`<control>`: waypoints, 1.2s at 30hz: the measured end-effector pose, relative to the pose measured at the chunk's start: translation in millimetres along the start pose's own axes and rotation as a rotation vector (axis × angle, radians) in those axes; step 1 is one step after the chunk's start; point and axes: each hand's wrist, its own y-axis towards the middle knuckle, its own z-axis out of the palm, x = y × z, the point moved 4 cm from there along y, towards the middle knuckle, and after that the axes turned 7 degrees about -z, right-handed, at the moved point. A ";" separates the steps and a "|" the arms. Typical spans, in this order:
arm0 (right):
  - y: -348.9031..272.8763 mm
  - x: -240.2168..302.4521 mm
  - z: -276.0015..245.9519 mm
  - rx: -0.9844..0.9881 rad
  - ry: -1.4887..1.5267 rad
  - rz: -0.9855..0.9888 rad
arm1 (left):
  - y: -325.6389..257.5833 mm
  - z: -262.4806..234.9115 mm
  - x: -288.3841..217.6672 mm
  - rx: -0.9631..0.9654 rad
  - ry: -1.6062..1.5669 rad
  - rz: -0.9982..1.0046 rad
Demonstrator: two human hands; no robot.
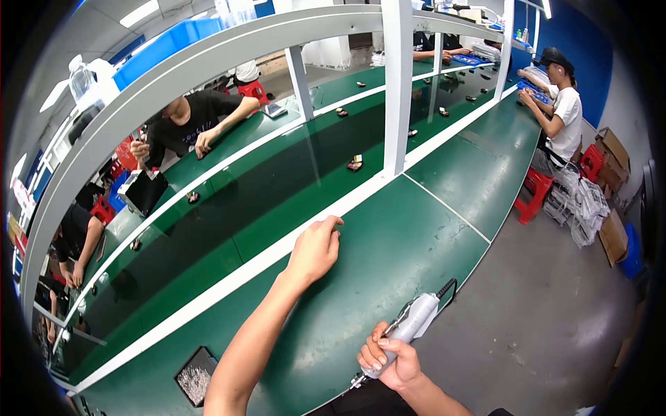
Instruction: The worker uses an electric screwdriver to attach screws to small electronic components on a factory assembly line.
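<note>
My right hand point(392, 360) is closed round a grey electric screwdriver point(414, 319) at the near edge of the green workbench point(374, 256). The driver's metal tip points down and left, toward my body, and a black coiled cord leaves its other end. My left hand point(316, 248) reaches forward over the bench beside the white rail point(277, 253). Its fingers are loosely bent, with a gap between index finger and thumb, and nothing shows in them. Left of my left forearm sits a black tray point(197, 375) full of small silvery screws.
Beyond the rail a dark green conveyor point(257, 187) carries several small dark parts, one of them a red-and-black piece point(354, 163). A white post point(397, 90) rises from the rail. Co-workers sit opposite and at far right. Red stools point(533, 195) and wrapped bundles point(576, 204) stand on the floor.
</note>
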 end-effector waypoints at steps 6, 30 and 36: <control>8.1 5.3 -0.7 -0.095 0.053 0.011 | 111.6 39.4 44.6 0.050 0.078 -0.043; 35.9 29.1 -5.1 -0.014 0.164 -0.040 | 189.0 69.0 73.0 -0.102 0.826 0.223; 25.6 31.5 -2.4 0.033 0.120 -0.065 | 71.1 6.9 24.5 0.073 0.573 0.335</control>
